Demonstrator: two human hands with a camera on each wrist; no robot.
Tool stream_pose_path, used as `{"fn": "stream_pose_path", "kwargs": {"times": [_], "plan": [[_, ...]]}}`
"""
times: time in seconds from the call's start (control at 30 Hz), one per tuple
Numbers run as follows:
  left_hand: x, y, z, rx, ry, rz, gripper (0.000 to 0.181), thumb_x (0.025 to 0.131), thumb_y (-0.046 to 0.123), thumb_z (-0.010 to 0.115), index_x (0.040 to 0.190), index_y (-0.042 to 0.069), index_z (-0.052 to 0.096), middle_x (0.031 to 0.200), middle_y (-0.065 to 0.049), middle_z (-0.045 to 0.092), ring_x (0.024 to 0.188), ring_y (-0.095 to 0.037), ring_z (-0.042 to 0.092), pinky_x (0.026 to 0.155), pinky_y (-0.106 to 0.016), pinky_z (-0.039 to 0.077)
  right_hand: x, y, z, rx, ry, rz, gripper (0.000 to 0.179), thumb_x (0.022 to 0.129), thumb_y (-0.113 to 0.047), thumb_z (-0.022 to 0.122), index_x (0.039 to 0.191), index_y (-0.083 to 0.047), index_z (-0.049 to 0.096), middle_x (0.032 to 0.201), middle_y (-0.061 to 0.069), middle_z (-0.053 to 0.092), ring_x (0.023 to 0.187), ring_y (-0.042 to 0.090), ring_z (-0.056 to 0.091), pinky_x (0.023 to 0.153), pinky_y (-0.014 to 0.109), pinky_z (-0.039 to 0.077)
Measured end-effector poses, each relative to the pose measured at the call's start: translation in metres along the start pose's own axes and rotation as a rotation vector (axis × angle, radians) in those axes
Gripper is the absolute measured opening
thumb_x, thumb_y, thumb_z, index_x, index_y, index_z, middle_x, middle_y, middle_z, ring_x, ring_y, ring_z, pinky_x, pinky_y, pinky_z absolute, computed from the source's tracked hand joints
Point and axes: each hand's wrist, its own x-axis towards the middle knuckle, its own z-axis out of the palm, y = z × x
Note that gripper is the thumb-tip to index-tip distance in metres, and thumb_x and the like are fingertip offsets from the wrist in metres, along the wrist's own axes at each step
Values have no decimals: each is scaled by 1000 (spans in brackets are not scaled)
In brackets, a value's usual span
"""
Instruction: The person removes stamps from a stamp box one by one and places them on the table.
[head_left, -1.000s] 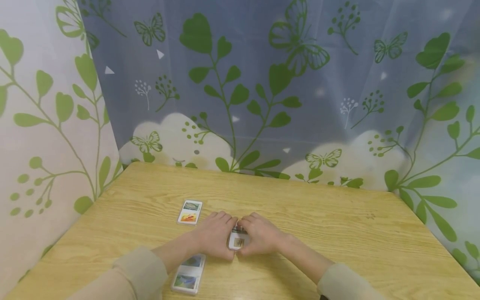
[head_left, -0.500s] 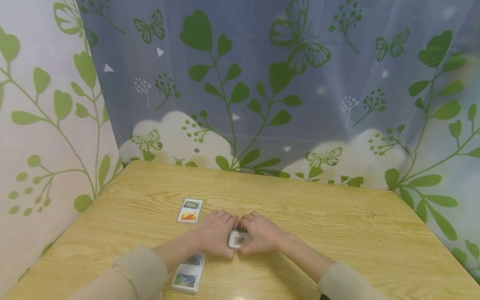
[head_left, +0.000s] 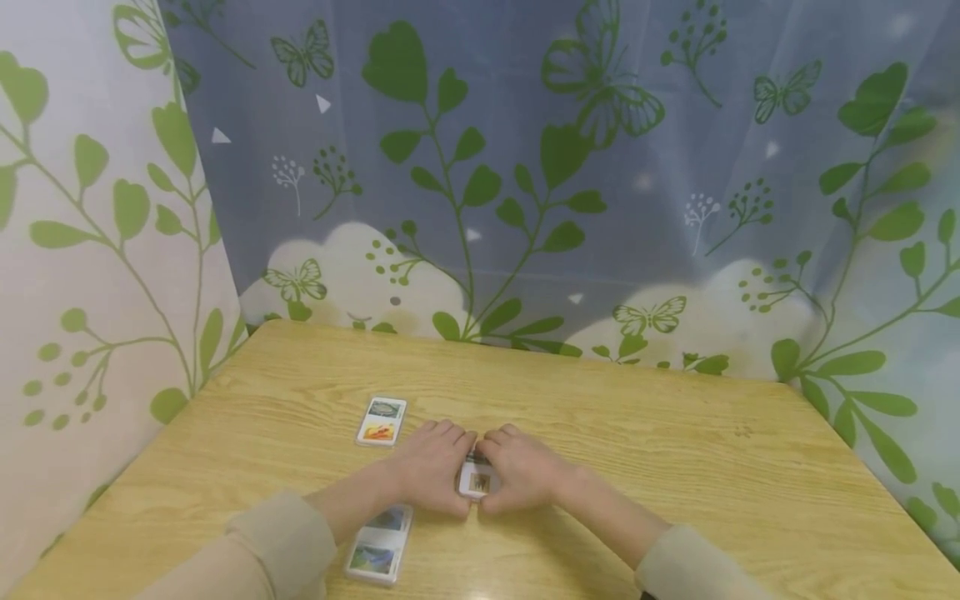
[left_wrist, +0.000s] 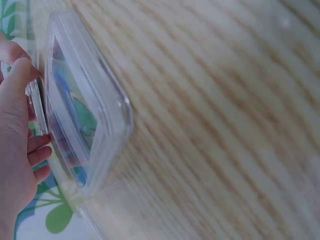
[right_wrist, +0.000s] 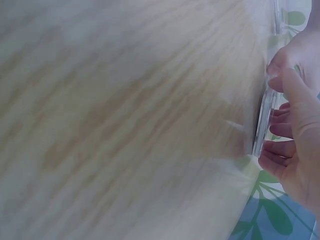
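A small white card in a clear case (head_left: 478,483), bearing a little brown picture, lies between both hands in the head view. My left hand (head_left: 431,471) grips its left side, thumb at the near end and fingers at the far end. Mirroring that, the right hand (head_left: 522,471) holds the right side. The hands cover much of the card. Seen edge-on in the right wrist view, the clear case (right_wrist: 262,122) shows as a thin slab at the fingertips. Close to the left forearm lies a thicker clear case (left_wrist: 75,100) with blue-green pictures, partly hidden from the head camera.
Another cased card (head_left: 381,421) with a green and an orange picture lies farther back on the left. Everything rests on a wood-grain table (head_left: 637,433). Printed cloth (head_left: 510,183) with leaves and butterflies hangs behind the table and along its sides.
Both hands keep their grip on the cased card in nearly the same place. Only a slight shift of the whole head view shows; the other cards stay put.
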Motion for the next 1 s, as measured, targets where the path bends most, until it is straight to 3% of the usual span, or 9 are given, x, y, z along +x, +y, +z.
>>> {"fn": "stream_pose_path", "kwargs": {"times": [0.57, 1.0], "plan": [[0, 4, 1, 7, -27, -28, 87, 75, 61, 50, 134, -2, 41, 125, -12, 50, 116, -25, 43, 104, -42, 32, -1, 1, 4, 30, 21, 19, 65, 74, -45, 65, 122, -3, 54, 120, 7, 56, 108, 20, 48, 93, 32, 43], [2, 6, 6, 43, 0, -34, 87, 74, 62, 49, 133, -2, 42, 123, -11, 50, 114, -24, 44, 101, -41, 34, -2, 3, 4, 61, 51, 4, 64, 72, -44, 67, 120, -4, 55, 117, 5, 57, 104, 17, 49, 88, 28, 44]]}}
